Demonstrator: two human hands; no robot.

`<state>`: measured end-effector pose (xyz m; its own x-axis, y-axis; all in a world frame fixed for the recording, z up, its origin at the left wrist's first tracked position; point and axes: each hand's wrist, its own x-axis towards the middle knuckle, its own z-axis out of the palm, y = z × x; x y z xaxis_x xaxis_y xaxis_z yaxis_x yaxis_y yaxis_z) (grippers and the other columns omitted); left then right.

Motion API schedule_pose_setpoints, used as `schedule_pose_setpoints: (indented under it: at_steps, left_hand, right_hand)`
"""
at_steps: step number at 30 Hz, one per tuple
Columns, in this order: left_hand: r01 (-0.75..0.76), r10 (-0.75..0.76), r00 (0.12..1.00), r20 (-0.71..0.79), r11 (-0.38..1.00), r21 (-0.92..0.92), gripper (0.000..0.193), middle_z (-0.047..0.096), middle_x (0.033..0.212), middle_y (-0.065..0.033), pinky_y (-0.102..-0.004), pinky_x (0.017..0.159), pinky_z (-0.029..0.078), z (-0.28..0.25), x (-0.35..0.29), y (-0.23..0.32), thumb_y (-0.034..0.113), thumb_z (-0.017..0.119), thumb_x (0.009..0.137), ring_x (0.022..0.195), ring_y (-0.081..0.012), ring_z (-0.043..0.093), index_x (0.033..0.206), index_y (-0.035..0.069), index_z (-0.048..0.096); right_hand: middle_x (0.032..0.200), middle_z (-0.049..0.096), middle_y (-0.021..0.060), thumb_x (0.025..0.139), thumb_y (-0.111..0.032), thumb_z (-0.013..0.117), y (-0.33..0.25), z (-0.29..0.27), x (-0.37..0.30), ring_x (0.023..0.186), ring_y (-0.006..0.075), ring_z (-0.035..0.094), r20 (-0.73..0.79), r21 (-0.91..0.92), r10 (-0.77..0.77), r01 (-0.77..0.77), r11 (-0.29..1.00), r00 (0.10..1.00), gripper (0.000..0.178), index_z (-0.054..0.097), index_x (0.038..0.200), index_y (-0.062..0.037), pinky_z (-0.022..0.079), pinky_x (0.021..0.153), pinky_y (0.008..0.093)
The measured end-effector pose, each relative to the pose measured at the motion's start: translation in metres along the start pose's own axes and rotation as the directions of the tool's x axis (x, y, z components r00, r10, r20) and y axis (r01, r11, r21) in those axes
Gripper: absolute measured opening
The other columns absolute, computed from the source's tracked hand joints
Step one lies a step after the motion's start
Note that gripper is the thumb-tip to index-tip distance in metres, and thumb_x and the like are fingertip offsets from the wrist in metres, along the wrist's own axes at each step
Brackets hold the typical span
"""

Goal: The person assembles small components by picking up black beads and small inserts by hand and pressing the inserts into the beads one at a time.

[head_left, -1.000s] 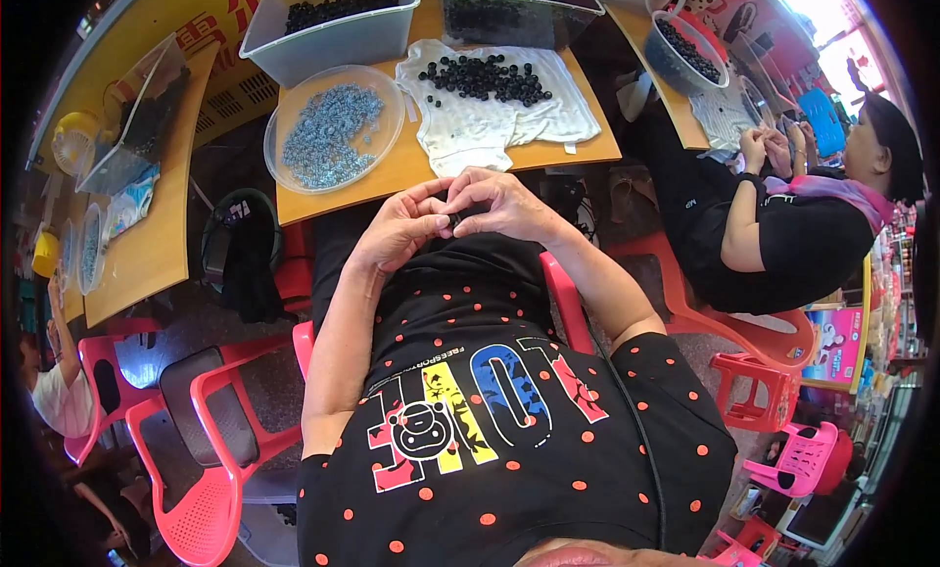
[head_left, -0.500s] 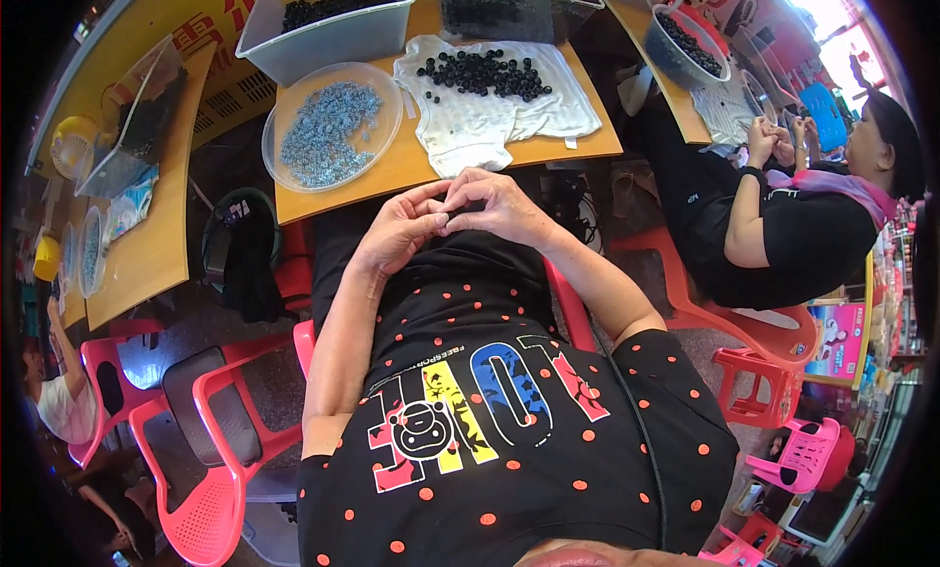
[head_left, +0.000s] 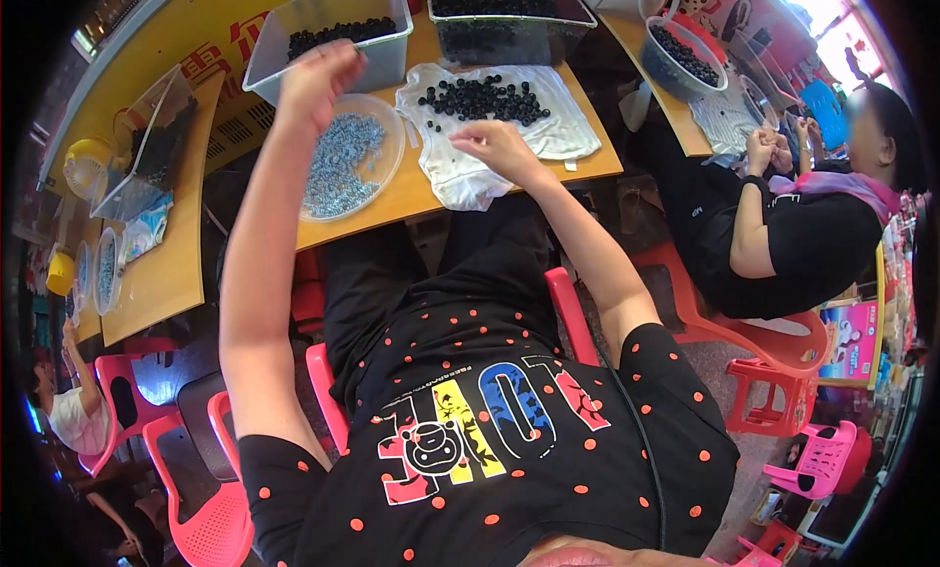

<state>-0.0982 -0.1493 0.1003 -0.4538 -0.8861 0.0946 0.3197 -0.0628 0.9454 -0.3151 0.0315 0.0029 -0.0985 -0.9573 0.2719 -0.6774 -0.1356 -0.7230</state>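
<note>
A yellow-brown counter (head_left: pixel 431 190) runs across the top of the view. On it stand two clear plastic bins of small dark parts, the left bin (head_left: pixel 328 38) and a darker right bin (head_left: pixel 509 19). In front lies a white cloth (head_left: pixel 460 170) with a heap of black beads (head_left: pixel 482 99) on it, and just beside it a round clear dish (head_left: pixel 345 161) of pale blue-grey pieces. The left hand (head_left: pixel 315 77) is raised over the left bin's front edge, fingers curled closed; whether it holds anything I cannot tell. The right hand (head_left: pixel 497 144) rests on the cloth just below the beads, fingers loosely bent, gripping nothing visible. A seated person (head_left: pixel 783 234) works at the right.
</note>
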Motion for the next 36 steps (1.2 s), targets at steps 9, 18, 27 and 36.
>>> schedule_pose_setpoints:
  at_steps: [9,18,27,36]
  left_hand:
    - [0.123,-0.127,0.991,0.046,0.989,0.077,0.035,0.061,0.112,-0.0155,-0.0321,0.085,0.053,0.026,0.003,-0.012,0.011,0.061,0.090,0.098,-0.0216,0.062,0.120,-0.005,0.053]
    - [0.347,-0.342,0.938,0.063,0.908,-0.234,0.020,0.065,0.097,-0.0105,-0.0303,0.079,0.053,0.017,-0.111,-0.080,0.015,0.060,0.091,0.089,-0.0194,0.065,0.104,0.000,0.061]
    - [0.457,-0.445,0.884,0.144,0.759,-0.463,0.018,0.064,0.090,-0.0057,-0.0273,0.073,0.053,0.044,-0.169,-0.106,0.011,0.063,0.089,0.083,-0.0157,0.064,0.105,0.003,0.059]
    - [0.517,-0.510,0.838,0.194,0.629,-0.581,0.025,0.064,0.099,-0.0136,-0.0273,0.074,0.055,0.036,-0.184,-0.125,-0.001,0.060,0.085,0.084,-0.0177,0.065,0.110,-0.001,0.056]
  right_hand:
    - [0.094,0.068,0.0077,0.079,-0.011,0.057,0.053,0.045,0.120,0.095,0.0280,0.059,0.005,-0.554,-0.446,0.374,0.744,0.895,0.020,0.072,0.092,-0.0119,0.043,0.090,0.0363]
    - [0.093,0.068,-0.0011,0.074,-0.009,0.073,-0.018,0.010,0.057,0.080,0.0129,0.055,-0.101,0.071,-0.294,0.301,0.951,0.951,0.035,0.066,0.109,-0.0082,0.047,0.076,0.0261]
    - [0.094,0.069,0.0010,0.071,-0.003,0.073,-0.068,-0.011,-0.036,0.088,0.0149,0.061,0.028,0.179,-0.318,0.308,0.934,0.948,0.050,0.062,0.119,-0.0120,0.048,0.083,0.0283]
    - [0.093,0.066,0.0106,0.084,-0.015,0.064,-0.006,-0.006,-0.011,0.083,0.0252,0.063,-0.072,0.010,-0.080,0.081,0.997,0.994,0.016,0.071,0.097,-0.0088,0.050,0.076,0.0337]
